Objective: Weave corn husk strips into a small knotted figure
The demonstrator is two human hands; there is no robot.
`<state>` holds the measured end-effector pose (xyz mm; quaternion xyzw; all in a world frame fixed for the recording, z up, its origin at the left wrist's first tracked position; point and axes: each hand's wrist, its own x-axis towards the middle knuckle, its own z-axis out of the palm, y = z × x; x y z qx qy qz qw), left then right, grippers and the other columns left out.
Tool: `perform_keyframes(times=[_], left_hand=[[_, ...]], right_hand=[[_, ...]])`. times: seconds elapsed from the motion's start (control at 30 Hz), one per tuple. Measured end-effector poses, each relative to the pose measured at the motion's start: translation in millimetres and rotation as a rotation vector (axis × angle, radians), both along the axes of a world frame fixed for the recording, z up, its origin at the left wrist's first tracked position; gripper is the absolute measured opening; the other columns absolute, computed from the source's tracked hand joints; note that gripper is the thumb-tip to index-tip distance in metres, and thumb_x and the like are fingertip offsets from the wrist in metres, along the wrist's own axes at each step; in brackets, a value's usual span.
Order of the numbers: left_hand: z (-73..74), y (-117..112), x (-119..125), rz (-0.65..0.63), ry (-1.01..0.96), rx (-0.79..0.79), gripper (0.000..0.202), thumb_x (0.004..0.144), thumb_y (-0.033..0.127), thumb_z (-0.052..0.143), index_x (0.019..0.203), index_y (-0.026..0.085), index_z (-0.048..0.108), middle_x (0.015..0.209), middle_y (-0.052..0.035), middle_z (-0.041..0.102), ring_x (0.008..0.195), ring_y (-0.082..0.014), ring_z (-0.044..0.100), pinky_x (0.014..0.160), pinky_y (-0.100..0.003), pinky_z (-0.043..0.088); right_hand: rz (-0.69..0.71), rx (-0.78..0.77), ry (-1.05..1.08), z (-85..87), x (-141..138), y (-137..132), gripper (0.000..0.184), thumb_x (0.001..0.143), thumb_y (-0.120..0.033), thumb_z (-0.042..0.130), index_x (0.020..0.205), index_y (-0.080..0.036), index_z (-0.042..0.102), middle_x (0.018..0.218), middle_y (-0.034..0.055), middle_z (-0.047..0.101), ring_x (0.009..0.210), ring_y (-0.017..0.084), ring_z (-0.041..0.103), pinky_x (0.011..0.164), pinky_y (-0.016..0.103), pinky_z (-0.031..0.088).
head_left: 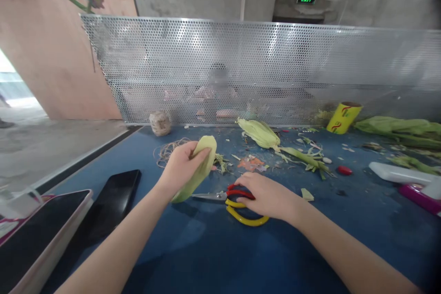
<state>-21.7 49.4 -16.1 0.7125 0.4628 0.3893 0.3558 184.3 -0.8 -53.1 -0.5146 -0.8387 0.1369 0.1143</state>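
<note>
My left hand [181, 165] pinches a pale green corn husk piece [199, 171] near its upper end, and the husk slants down toward the blue table. On the tabletop lies a pair of scissors [220, 196] with red and yellow handles, its blades pointing left toward the husk's lower end. The fingers of my right hand [262, 193] are curled round the red handle; the yellow handle [246, 218] lies nearer to me. Beyond both hands rests a bundle of corn husk [260, 133] with a tied stem-like tail [305, 158].
A tangle of twine [168, 151] lies behind my left hand, with a whitish roll [160, 123] farther back. Phones [117, 197] lie at left. A yellow tube [343, 118], more husks [403, 128] and a white-and-purple tool [403, 173] are at right. A perforated metal screen [248, 64] borders the back.
</note>
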Motion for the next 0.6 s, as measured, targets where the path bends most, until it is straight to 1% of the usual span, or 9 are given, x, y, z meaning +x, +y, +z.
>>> perform_keyframes(times=[0.03, 0.1, 0.17, 0.27, 0.37, 0.47, 0.53, 0.6], left_hand=[[-1.0, 0, 1, -0.025, -0.075, -0.067, 0.030, 0.075, 0.045, 0.053, 0.082, 0.017, 0.056, 0.076, -0.0028, 0.063, 0.063, -0.0202, 0.066, 0.046, -0.023, 0.045], [-2.6, 1, 3, -0.056, -0.172, -0.151, 0.028, 0.076, 0.044, 0.053, 0.083, 0.017, 0.054, 0.078, -0.0033, 0.065, 0.065, -0.0206, 0.067, 0.047, -0.023, 0.046], [-3.2, 0, 5, -0.076, -0.236, -0.184, 0.025, 0.077, 0.041, 0.053, 0.084, 0.017, 0.054, 0.081, -0.0032, 0.066, 0.063, -0.0190, 0.068, 0.047, -0.022, 0.047], [-2.4, -1, 6, -0.097, -0.272, -0.203, 0.022, 0.078, 0.039, 0.053, 0.087, 0.018, 0.052, 0.084, -0.0026, 0.067, 0.060, -0.0172, 0.067, 0.047, -0.021, 0.048], [-1.4, -3, 7, -0.098, -0.273, -0.209, 0.020, 0.078, 0.037, 0.054, 0.087, 0.018, 0.052, 0.080, -0.0018, 0.068, 0.058, -0.0160, 0.067, 0.046, -0.020, 0.048], [-1.0, -2, 6, -0.088, -0.277, -0.193, 0.021, 0.077, 0.036, 0.056, 0.086, 0.018, 0.052, 0.079, -0.0019, 0.068, 0.056, -0.0152, 0.066, 0.045, -0.020, 0.049], [-0.6, -1, 5, -0.048, -0.299, -0.153, 0.022, 0.075, 0.037, 0.058, 0.084, 0.018, 0.053, 0.078, -0.0019, 0.069, 0.053, -0.0152, 0.066, 0.043, -0.021, 0.050], [0.3, 1, 2, 0.017, -0.339, -0.084, 0.024, 0.073, 0.038, 0.060, 0.084, 0.018, 0.054, 0.078, -0.0020, 0.069, 0.050, -0.0150, 0.064, 0.042, -0.022, 0.051]], right_hand=[[-0.004, 0.009, -0.037, -0.5, -1, -1, 0.028, 0.079, -0.028, 0.050, 0.103, -0.016, 0.060, 0.096, 0.0108, 0.060, 0.093, 0.024, 0.055, 0.080, 0.037, 0.043], [-0.002, 0.011, -0.084, -0.9, -2, -3, 0.034, 0.078, -0.025, 0.050, 0.110, -0.015, 0.057, 0.099, 0.0123, 0.060, 0.097, 0.026, 0.054, 0.083, 0.037, 0.041], [0.005, -0.002, -0.128, -1.5, -4, -5, 0.040, 0.076, -0.022, 0.049, 0.115, -0.014, 0.054, 0.101, 0.0134, 0.060, 0.097, 0.026, 0.054, 0.083, 0.036, 0.041], [0.050, 0.015, -0.173, -3.2, -6, -8, 0.044, 0.074, -0.015, 0.046, 0.118, -0.013, 0.051, 0.102, 0.0135, 0.059, 0.096, 0.026, 0.054, 0.082, 0.035, 0.041], [0.051, -0.001, -0.212, -2.6, -12, -10, 0.047, 0.070, -0.009, 0.046, 0.117, -0.010, 0.050, 0.099, 0.0145, 0.058, 0.096, 0.027, 0.053, 0.079, 0.034, 0.043], [-0.039, -0.048, -0.213, 1.4, -19, -13, 0.050, 0.066, -0.003, 0.046, 0.116, -0.005, 0.047, 0.104, 0.0178, 0.055, 0.096, 0.026, 0.053, 0.077, 0.032, 0.044], [-0.085, -0.009, -0.180, 3.9, -21, -14, 0.054, 0.063, 0.002, 0.045, 0.117, -0.004, 0.044, 0.109, 0.0189, 0.052, 0.100, 0.026, 0.052, 0.081, 0.032, 0.043], [-0.136, 0.061, -0.127, 4.9, -18, -12, 0.053, 0.062, 0.003, 0.044, 0.114, -0.006, 0.045, 0.107, 0.0176, 0.053, 0.100, 0.025, 0.052, 0.083, 0.033, 0.042]])
